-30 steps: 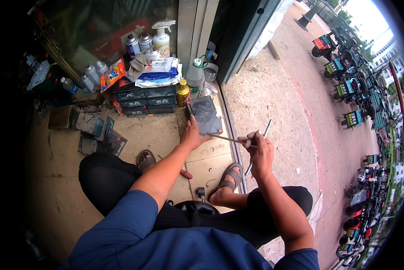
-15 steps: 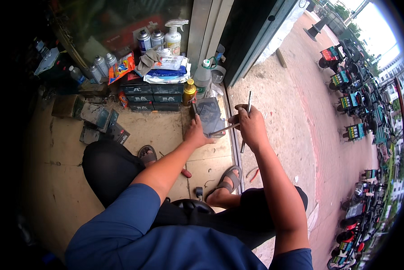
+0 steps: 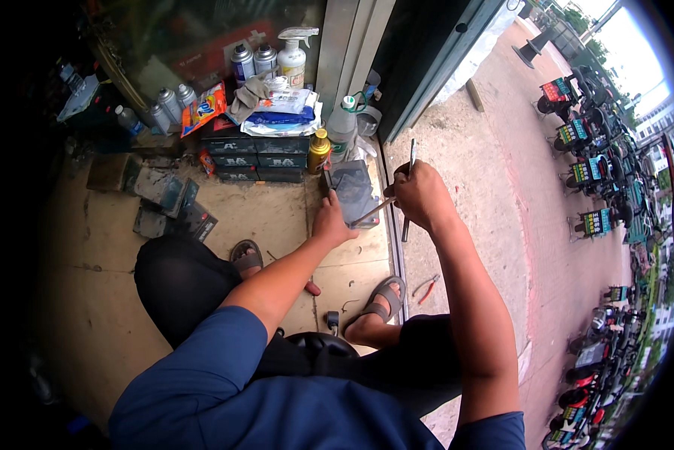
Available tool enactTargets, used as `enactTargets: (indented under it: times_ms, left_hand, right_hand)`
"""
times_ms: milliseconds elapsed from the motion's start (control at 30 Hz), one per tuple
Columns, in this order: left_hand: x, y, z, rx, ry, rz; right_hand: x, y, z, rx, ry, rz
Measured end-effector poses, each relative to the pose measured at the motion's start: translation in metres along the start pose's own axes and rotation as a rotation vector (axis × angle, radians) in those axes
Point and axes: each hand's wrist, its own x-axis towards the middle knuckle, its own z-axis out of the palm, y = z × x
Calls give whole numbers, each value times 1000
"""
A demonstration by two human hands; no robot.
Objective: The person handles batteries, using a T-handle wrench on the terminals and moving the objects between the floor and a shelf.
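Tiled floor below: left hand (image 3: 331, 223) clamps grey box (image 3: 354, 193); right hand (image 3: 421, 196) clamps metal rods (image 3: 407, 196) beside it.

Ahead of the left hand (image 3: 331, 223) it's crowded — a yellow bottle (image 3: 319, 150), a green-capped bottle (image 3: 342, 127) and stacked dark boxes (image 3: 258, 156) block the wall side. Open tile floor (image 3: 277, 217) lies left; bare pavement (image 3: 494, 180) right — only red pliers (image 3: 425, 288) there.

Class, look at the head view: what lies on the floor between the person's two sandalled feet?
Between the left sandalled foot and the right sandalled foot, the head view shows a red-tipped object on the tan floor, partly behind the left forearm.
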Motion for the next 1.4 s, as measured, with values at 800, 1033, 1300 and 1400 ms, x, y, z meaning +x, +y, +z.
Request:
enactTargets:
  times_ms: [800, 1033, 1300, 1400]
  left_hand:
    - [-2, 4, 13, 10, 83, -19]
    - [-1, 4, 15, 16, 68, -44]
    - [0, 5, 16, 36, 105, -45]
    - [0, 3, 18, 29, 116, -46]
  right_hand:
    - [-1, 5, -18, -246, -59, -301]
    - [2, 9, -11, -207, -5, -208]
    - [2, -12, 7, -5, 202, 114]
    - [-5, -17, 13, -140, 271, 77]
